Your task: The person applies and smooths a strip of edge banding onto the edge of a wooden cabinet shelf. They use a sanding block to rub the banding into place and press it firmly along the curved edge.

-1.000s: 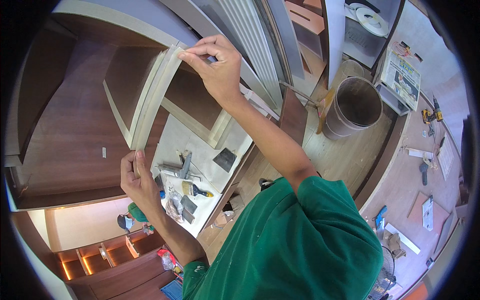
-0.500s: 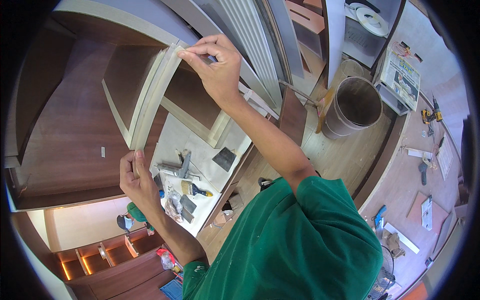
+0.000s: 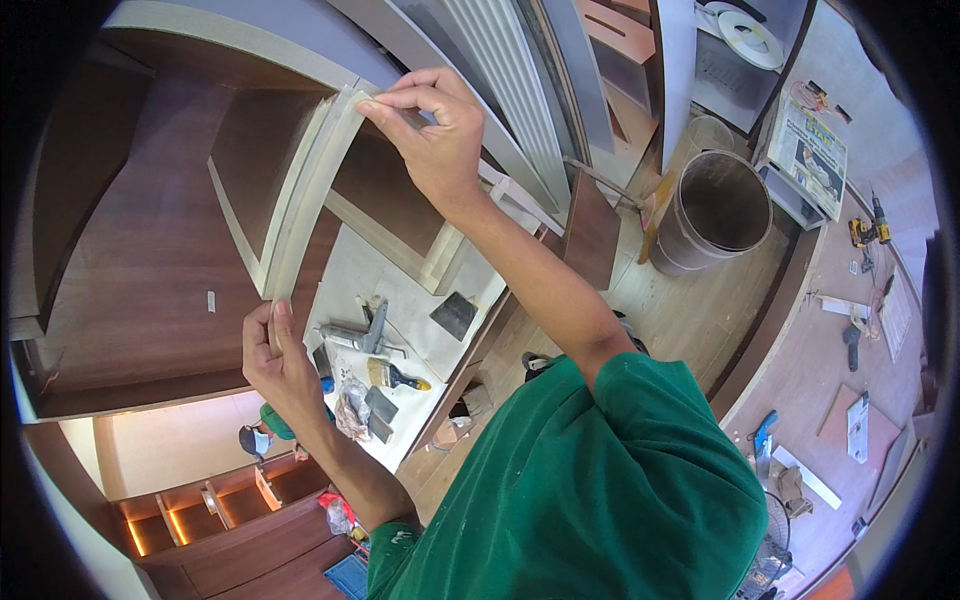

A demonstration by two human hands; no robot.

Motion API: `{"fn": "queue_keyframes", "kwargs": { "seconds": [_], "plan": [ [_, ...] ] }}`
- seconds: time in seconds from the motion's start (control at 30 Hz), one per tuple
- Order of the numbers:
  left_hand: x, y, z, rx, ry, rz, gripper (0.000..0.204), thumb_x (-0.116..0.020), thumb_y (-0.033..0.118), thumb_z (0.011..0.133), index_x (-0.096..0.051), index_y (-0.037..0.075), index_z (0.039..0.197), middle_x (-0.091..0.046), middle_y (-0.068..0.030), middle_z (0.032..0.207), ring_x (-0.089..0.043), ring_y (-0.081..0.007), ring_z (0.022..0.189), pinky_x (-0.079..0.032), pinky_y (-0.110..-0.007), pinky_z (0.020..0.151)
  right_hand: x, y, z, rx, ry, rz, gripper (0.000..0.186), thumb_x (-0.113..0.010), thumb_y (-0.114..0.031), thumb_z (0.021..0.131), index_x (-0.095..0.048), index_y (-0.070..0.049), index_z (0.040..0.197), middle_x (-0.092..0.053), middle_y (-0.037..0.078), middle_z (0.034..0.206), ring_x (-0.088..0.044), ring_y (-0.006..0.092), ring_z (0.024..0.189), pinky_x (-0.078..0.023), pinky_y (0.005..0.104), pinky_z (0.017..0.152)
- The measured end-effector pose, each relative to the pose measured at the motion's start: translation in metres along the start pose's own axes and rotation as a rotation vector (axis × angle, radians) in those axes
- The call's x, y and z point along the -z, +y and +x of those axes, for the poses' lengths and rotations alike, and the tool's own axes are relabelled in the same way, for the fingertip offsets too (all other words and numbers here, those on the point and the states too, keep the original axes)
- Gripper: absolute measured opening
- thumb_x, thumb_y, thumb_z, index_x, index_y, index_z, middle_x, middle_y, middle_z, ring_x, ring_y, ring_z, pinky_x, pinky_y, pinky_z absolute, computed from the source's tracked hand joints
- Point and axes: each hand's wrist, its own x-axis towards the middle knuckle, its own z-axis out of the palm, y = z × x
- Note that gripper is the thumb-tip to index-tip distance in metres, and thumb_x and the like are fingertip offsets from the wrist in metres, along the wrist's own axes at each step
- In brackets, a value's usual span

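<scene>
A pale, narrow edging strip (image 3: 325, 185) runs along the front edge of an upright panel in a dark wood-grain cabinet (image 3: 150, 230). My right hand (image 3: 437, 135) pinches its upper end between thumb and forefinger, the other fingers curled. Lower down, my left hand (image 3: 277, 345) closes thumb against fingers at the strip's bottom end. The strip lies close against the panel edge; whether it is stuck there I cannot tell. Light edging also borders the neighbouring compartment (image 3: 390, 190).
Below, a white worktop (image 3: 400, 300) carries a caulking gun (image 3: 365, 335), a paintbrush (image 3: 395, 377), and a dark square pad (image 3: 455, 315). A round bin (image 3: 715, 215) stands on the floor to the right, near a bench with a drill (image 3: 875, 225). Another person (image 3: 275, 425) is at lower left.
Both hands keep their grip on the strip, almost still. The view has shifted slightly, so the surroundings sit a little further right.
</scene>
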Motion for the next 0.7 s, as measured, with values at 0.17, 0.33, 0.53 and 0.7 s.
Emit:
{"fn": "queue_keyframes", "kwargs": {
  "seconds": [0.17, 0.33, 0.53, 0.7],
  "plan": [
    [0.000, 0.006, -0.001, 0.061, -0.003, -0.006, 0.026, -0.068, 0.023, 0.106, -0.068, -0.002, 0.100, -0.058, 0.0028, 0.080, -0.043, -0.0040, 0.069, -0.034, -0.022, 0.060, -0.003, 0.001, -0.002, -0.010, 0.026, 0.027, 0.021, -0.092, -0.013, 0.078, -0.077, -0.001, 0.087, -0.069, 0.009, 0.091, -0.065, 0.0167, 0.084, -0.053, 0.0304, 0.070],
    [-0.001, 0.007, -0.001, 0.108, -0.016, -0.096, 0.024, -0.069, 0.021, 0.105, -0.067, -0.003, 0.100, -0.059, 0.0020, 0.081, -0.044, -0.0048, 0.071, -0.037, -0.022, 0.063, 0.004, 0.017, 0.005, -0.112, 0.008, 0.041, 0.040, -0.097, -0.022, 0.072, -0.065, -0.005, 0.088, -0.070, 0.006, 0.090, -0.062, 0.0154, 0.080, -0.049, 0.0307, 0.069],
    [0.000, -0.004, 0.001, 0.011, 0.015, 0.002, 0.025, -0.070, 0.028, 0.105, -0.069, 0.004, 0.099, -0.056, 0.0049, 0.073, -0.042, -0.0009, 0.060, -0.028, -0.020, 0.051, 0.007, 0.009, 0.005, -0.111, -0.066, -0.047, 0.036, -0.095, -0.023, 0.075, -0.067, -0.005, 0.090, -0.069, 0.006, 0.093, -0.062, 0.0173, 0.080, -0.050, 0.0323, 0.073],
    [-0.003, 0.001, -0.002, 0.045, 0.003, -0.005, 0.025, -0.071, 0.028, 0.104, -0.069, 0.003, 0.098, -0.056, 0.0045, 0.073, -0.042, -0.0014, 0.059, -0.028, -0.020, 0.051, 0.013, -0.004, -0.006, 0.139, -0.004, -0.090, 0.028, -0.089, -0.017, 0.077, -0.068, -0.007, 0.093, -0.067, 0.009, 0.106, -0.062, 0.0257, 0.098, -0.050, 0.0388, 0.087]
  ]
}}
